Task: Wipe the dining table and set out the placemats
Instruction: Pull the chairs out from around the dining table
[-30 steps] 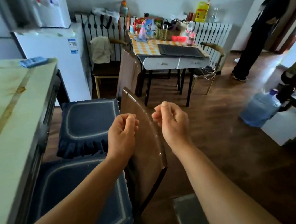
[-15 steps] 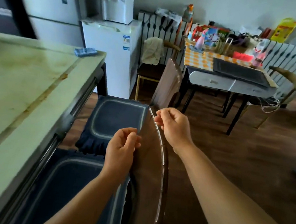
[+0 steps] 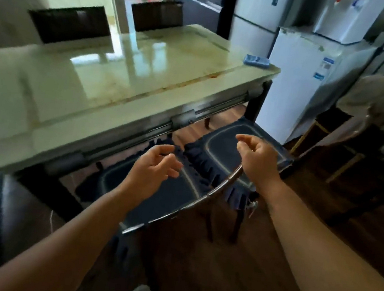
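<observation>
Both hands hover empty over the chair backs, left hand (image 3: 152, 167) and right hand (image 3: 256, 157), fingers loosely spread. Blue cloth (image 3: 256, 61) waits on the desk's (image 3: 75, 95) far right corner, so I'd say wiping hasn't started.

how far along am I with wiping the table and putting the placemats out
Barely started. Done: nothing visible; the dining table shows brownish stains along its seam and no placemats. In hand: nothing; left hand and right hand hover loosely open above the chair cushions. Left: fetch the blue cloth at the far corner, wipe, then set placemats.
</observation>
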`<state>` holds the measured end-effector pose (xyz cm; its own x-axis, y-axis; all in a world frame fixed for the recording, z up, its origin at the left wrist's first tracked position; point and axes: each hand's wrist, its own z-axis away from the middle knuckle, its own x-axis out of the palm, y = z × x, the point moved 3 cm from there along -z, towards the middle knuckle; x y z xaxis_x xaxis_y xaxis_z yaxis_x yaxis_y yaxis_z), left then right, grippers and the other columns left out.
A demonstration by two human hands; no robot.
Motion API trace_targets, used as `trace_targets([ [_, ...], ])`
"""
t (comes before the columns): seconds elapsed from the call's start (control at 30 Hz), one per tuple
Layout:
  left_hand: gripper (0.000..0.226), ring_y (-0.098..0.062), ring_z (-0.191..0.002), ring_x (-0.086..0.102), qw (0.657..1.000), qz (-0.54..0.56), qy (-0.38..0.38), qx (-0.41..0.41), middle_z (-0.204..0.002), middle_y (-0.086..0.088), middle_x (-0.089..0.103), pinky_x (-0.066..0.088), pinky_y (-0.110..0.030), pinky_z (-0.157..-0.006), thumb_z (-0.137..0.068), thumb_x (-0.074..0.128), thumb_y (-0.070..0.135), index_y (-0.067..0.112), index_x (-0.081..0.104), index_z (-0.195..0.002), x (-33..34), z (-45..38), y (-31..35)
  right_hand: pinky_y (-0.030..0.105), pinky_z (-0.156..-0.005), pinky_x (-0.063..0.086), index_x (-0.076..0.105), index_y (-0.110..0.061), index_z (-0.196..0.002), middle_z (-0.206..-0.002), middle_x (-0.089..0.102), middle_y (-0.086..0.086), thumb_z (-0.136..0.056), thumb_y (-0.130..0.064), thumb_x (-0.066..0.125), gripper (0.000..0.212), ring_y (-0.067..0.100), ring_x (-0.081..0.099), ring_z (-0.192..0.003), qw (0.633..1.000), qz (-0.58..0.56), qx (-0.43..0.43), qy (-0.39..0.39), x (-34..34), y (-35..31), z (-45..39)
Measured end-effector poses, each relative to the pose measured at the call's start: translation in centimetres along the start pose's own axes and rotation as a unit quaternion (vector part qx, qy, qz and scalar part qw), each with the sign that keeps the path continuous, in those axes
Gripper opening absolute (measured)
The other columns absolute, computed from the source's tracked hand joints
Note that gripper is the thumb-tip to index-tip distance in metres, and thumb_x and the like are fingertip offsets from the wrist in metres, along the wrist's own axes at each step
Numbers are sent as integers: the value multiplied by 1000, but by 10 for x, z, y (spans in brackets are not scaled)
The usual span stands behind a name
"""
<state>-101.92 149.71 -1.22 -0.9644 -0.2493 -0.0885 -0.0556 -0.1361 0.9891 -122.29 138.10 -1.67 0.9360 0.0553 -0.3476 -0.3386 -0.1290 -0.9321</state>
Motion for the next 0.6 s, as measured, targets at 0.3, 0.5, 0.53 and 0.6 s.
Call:
trace_targets([
  [0.3, 16, -21, -67, 65, 990, -72, 124, -11, -79, -6, 68, 49, -27, -65, -96, 45, 13, 10, 53, -110, -19, 42, -20, 23, -58, 45, 64, -14, -106, -81, 62, -4, -92, -17, 51, 20, 8, 53, -60, 995, 41, -23, -92, 10, -7, -10],
  [0.5, 18, -20, -67, 68, 983, -128, 129, -20, -73, -3, 70, 55, -27, -67, -94, 51, 18, 17, 65, -82, -22, 73, -40, 41, -107, 35, 64, -9, -113, -123, 61, 11, -89, -15, 54, 27, 29, 50, -119, 981, 187, -32, -51, -10, 18, -29],
  [0.53, 20, -18, -67, 69, 983, -127, 133, -25, -72, -4, 70, 55, -26, -66, -93, 52, 20, 17, 67, -80, -21, 80, -45, 41, -108, 32, 62, -7, -116, -126, 58, 13, -88, -13, 55, 29, 30, 48, -121, 977, 203, -39, -49, -13, 21, -31],
  [0.6, 23, -13, -66, 68, 978, -121, 166, -28, -71, -3, 72, 53, -23, -64, -93, 53, 24, 17, 68, -77, -23, 90, -53, 41, -110, 30, 56, -3, -123, -135, 49, 17, -88, -11, 56, 36, 32, 43, -126, 976, 210, -42, -39, -15, 25, -38],
])
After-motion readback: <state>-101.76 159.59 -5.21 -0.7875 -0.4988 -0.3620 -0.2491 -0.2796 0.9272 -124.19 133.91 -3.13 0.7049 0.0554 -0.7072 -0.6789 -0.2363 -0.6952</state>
